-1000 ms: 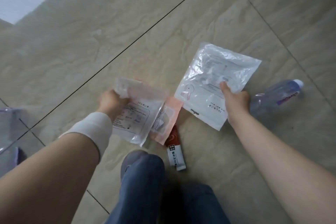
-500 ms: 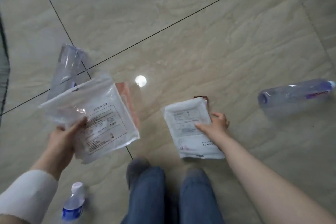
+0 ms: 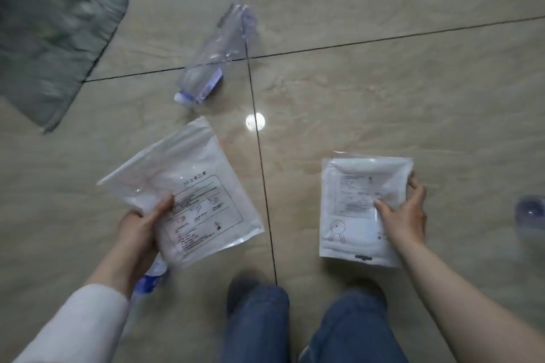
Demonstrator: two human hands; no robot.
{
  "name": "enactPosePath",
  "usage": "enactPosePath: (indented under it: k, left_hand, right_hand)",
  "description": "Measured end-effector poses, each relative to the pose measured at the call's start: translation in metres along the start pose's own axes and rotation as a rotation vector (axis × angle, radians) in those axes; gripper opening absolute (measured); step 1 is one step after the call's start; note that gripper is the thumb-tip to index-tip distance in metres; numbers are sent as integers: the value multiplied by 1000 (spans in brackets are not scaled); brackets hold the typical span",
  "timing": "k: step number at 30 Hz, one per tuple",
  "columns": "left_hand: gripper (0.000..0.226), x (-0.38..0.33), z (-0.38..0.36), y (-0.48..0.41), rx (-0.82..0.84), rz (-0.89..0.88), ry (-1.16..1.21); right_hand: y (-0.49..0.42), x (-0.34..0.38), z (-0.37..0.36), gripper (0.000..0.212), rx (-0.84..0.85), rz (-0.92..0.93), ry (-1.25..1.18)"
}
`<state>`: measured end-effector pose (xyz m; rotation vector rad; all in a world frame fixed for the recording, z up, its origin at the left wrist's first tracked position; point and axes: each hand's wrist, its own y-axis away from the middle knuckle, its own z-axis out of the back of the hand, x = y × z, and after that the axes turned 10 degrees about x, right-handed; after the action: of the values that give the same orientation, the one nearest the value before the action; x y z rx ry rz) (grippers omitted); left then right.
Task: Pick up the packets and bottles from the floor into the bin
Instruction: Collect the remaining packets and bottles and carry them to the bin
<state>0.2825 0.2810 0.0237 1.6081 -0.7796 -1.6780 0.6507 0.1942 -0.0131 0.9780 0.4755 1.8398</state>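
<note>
My left hand [image 3: 141, 233] grips a white printed packet [image 3: 203, 197] above the floor at lower left. My right hand [image 3: 405, 212] holds a second white packet [image 3: 351, 206] with a small drawing on it, at lower right. A clear plastic bottle [image 3: 218, 50] with a purple label lies on the tiles ahead of the left packet. Another bottle [image 3: 149, 277] with a blue label shows partly under my left hand. A third bottle's end [image 3: 529, 212] sits at the right edge. The grey bin liner [image 3: 50, 23] fills the upper left corner, blurred.
Beige floor tiles with dark grout lines [image 3: 259, 138] cross under the packets. My two legs in blue jeans [image 3: 256, 321] and dark shoes stand at the bottom centre. A bright light reflection [image 3: 255, 121] shines on the tile.
The view has swung left, bringing the grey bin liner into the upper left. Both hands have lifted their packets clear of the floor. The right-hand bottle has slid to the frame edge.
</note>
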Motion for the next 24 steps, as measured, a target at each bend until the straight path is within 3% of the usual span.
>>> enactPosePath:
  k: [3, 6, 9, 11, 16, 19, 21, 24]
  left_hand:
    - [7, -18, 23, 30, 2, 5, 108]
    - [6, -21, 55, 49, 8, 19, 159]
    - [43, -7, 84, 60, 17, 93, 140]
    - [65, 19, 99, 59, -22, 172, -1]
    - [82, 99, 106, 33, -89, 240, -682]
    - [71, 126, 94, 18, -318, 125, -763]
    - [77, 136, 88, 9, -441, 88, -741]
    - [86, 139, 88, 0, -452, 130, -817]
  right_hand:
    - [27, 31, -6, 84, 131, -10, 63]
    - [48, 56, -23, 50, 198, 31, 124]
    - [64, 81, -44, 38, 200, 88, 76]
    - [67, 93, -62, 37, 212, 108, 48]
    - [53, 107, -108, 34, 314, 194, -29]
    - [42, 104, -131, 33, 359, 250, -41]
    - [33, 97, -142, 31, 372, 280, -38]
    - [21, 84, -147, 30, 406, 294, -43]
